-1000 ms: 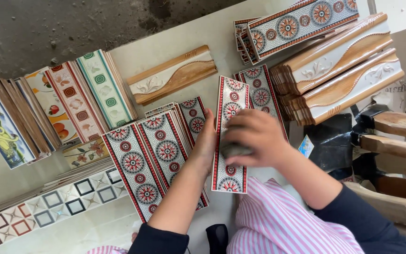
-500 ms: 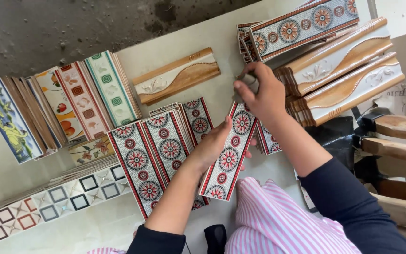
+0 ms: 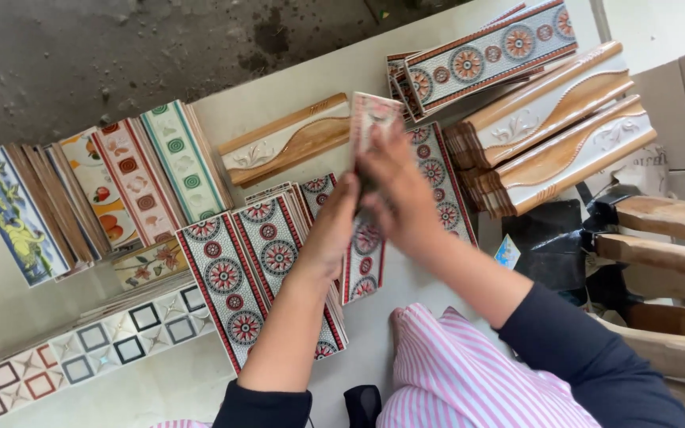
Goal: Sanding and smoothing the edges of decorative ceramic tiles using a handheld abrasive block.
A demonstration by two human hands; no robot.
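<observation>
A long narrow border tile (image 3: 365, 269) with red edges and round rosettes is held up between both hands, its far end near a brown relief tile (image 3: 287, 143). My left hand (image 3: 333, 231) grips its left edge at mid-length. My right hand (image 3: 399, 190) presses on the tile's upper half, with something small and dark under the fingers; I cannot tell what it is. Just left of the hands lies a stack of matching rosette tiles (image 3: 251, 273). Another one (image 3: 444, 182) lies flat to the right of the held tile.
Stacks of brown-and-white relief tiles (image 3: 556, 131) and blue-rimmed rosette tiles (image 3: 485, 59) stand at the back right. Leaning coloured tiles (image 3: 132, 186) fill the left, with square-patterned strips (image 3: 81, 357) in front. Wooden pieces (image 3: 667, 238) lie at the right.
The tile has been lifted off the table and turned more upright. My right hand has slid from its near part toward its far end, and my left hand now grips its side.
</observation>
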